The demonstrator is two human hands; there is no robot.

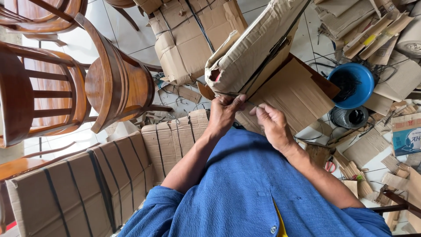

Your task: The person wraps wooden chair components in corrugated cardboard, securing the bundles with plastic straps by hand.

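Both hands meet at the near end of a long cardboard-wrapped bundle [254, 48] that leans away from the person. The left hand [224, 115] has its fingers curled shut, thumb and forefinger pinching at a thin black strap [280, 41] where it rounds the bundle's lower edge; the grip looks closed on the strap, though the fingertips hide the contact itself. Just right of it, the right hand [272, 125] is half closed, fingers bent and pressed against the flat cardboard sheet [298, 94] under the bundle, holding nothing that can be made out. Beyond the right hand, further right, a blue bowl [353, 85] sits on the tiled floor [105, 26] among cardboard scraps, and red-handled scissors [330, 166] lie beside the right forearm. Left of the left hand lies a strapped cardboard package [87, 184], with wooden chairs [114, 79] beyond it.
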